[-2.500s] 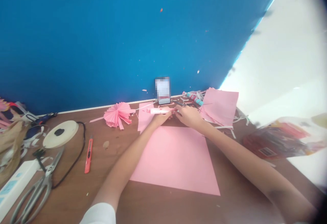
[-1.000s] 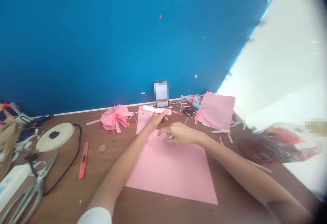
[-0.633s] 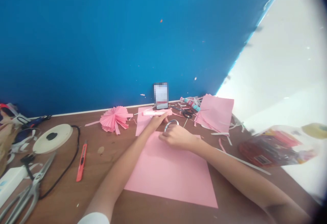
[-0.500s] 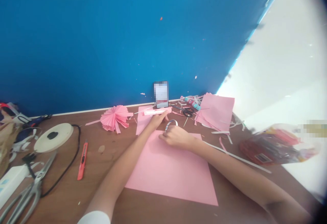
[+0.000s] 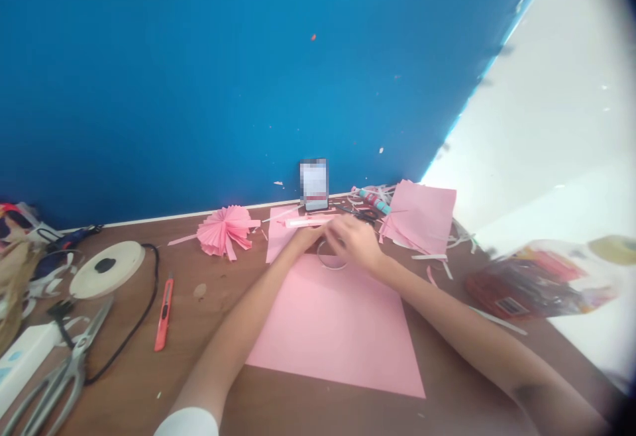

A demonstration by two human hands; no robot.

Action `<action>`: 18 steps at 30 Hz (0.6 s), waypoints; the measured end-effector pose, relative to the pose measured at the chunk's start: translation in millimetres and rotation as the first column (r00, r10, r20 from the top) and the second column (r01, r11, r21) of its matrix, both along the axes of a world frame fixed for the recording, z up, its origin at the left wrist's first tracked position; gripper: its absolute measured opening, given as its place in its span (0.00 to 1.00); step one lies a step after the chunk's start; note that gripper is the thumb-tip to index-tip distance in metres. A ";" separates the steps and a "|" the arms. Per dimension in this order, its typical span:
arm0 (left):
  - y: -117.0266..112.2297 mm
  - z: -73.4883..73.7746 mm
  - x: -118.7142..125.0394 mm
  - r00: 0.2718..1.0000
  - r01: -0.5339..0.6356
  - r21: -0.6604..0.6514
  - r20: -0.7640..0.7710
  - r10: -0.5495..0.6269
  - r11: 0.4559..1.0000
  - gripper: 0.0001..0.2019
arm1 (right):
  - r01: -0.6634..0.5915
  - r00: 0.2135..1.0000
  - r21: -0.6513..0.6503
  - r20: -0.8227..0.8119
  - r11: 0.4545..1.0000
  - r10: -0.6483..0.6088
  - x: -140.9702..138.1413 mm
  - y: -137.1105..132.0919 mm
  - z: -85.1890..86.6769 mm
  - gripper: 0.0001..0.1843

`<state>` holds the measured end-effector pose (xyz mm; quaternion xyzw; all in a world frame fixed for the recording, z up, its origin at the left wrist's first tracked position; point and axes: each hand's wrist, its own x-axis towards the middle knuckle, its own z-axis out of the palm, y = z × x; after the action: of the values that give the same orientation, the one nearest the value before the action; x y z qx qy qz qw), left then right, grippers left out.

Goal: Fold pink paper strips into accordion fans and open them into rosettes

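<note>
My left hand grips a folded pink paper strip that has a pale band along its length. My right hand, a little blurred, is bent over the strip's right end. Its fingertips meet near the left hand, and what they pinch is hidden. Just below these fingers is a roll of tape, seen as a thin ring; I cannot tell whether it hangs from the hand or rests on the sheet. Under both forearms a large pink paper sheet lies flat on the brown table.
Left of my hands are a pleated pink paper rosette, a red box cutter, large scissors and a cream disc with a black cord. A phone leans on the wall. Pink squares and a plastic bag are rightward.
My right hand has moved up and slightly right, to the strip's end. The tape roll now shows lower, beneath the fingers. My left hand still holds the strip, shifted slightly right.
</note>
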<state>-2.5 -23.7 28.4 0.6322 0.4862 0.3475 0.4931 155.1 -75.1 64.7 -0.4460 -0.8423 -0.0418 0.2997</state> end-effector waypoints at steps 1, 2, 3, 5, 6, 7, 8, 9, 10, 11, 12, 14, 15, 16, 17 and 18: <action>0.2 0.6 0.3 0.999 0.039 0.031 0.022 -0.040 0.999 0.19 | 0.083 0.989 0.014 -0.121 0.996 -0.081 5.4 6.9 1.6 0.10; 0.7 0.1 0.5 0.995 0.087 0.058 0.041 -0.090 0.994 0.18 | 0.100 0.974 0.000 -0.205 0.995 -0.098 10.7 13.7 2.1 0.13; 1.4 -1.3 0.6 0.989 0.130 0.082 0.054 -0.134 0.988 0.18 | 0.063 0.961 -0.042 -0.269 0.997 -0.072 15.5 20.0 1.4 0.15; 3.5 -6.2 0.0 0.984 0.163 0.096 0.057 -0.169 0.982 0.19 | -0.140 0.934 -0.216 -0.352 0.966 0.057 22.9 29.4 -3.4 0.13; 4.6 -9.0 -0.6 0.987 0.150 0.085 0.048 -0.155 0.985 0.19 | -0.230 0.917 -0.301 -0.387 0.926 0.102 25.1 32.2 -6.9 0.13; 5.5 -11.5 -1.4 0.991 0.128 0.071 0.034 -0.131 0.989 0.19 | -0.280 0.900 -0.348 -0.420 0.895 0.118 26.4 33.7 -10.7 0.13; 6.2 -13.2 -2.2 0.993 0.114 0.061 0.020 -0.115 0.992 0.19 | -0.312 0.883 -0.380 -0.455 0.871 0.118 27.1 34.4 -14.3 0.13; 6.7 -13.9 -2.9 0.993 0.114 0.058 0.016 -0.116 0.992 0.18 | -0.330 0.863 -0.397 -0.494 0.856 0.103 27.3 34.4 -17.7 0.14; 6.8 -13.6 -3.3 0.990 0.134 0.065 0.026 -0.136 0.989 0.17 | -0.344 0.839 -0.408 -0.538 0.846 0.082 27.4 34.3 -20.7 0.14; 6.8 -12.4 -3.5 0.983 0.170 0.079 0.049 -0.174 0.982 0.16 | -0.362 0.811 -0.418 -0.583 0.833 0.060 27.5 34.3 -23.4 0.14; 6.7 -10.7 -3.3 0.972 0.211 0.097 0.079 -0.219 0.973 0.15 | -0.386 0.781 -0.427 -0.623 0.818 0.042 27.7 34.6 -25.9 0.14; 6.3 -6.8 -1.9 0.949 0.262 0.118 0.149 -0.278 0.958 0.15 | -0.425 0.734 -0.439 -0.679 0.792 0.018 28.9 36.2 -30.8 0.14; 6.2 -5.3 -0.8 0.945 0.253 0.120 0.182 -0.272 0.960 0.15 | -0.428 0.720 -0.437 -0.694 0.791 0.005 29.6 37.4 -33.5 0.14; 6.2 -4.3 0.4 0.948 0.220 0.119 0.209 -0.241 0.968 0.16 | -0.414 0.712 -0.432 -0.702 0.801 -0.010 30.2 38.8 -36.4 0.14; 6.4 -4.0 1.6 0.954 0.170 0.116 0.230 -0.193 0.979 0.16 | -0.386 0.709 -0.425 -0.705 0.819 -0.032 30.6 40.0 -39.5 0.14; 6.9 -4.2 2.6 0.960 0.109 0.113 0.247 -0.135 0.988 0.16 | -0.345 0.707 -0.414 -0.705 0.843 -0.057 30.7 41.1 -42.7 0.14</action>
<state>0.2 -16.7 24.2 0.6349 0.3614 0.4180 0.5399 185.9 -34.0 22.0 -0.4219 -0.6800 0.3804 0.4636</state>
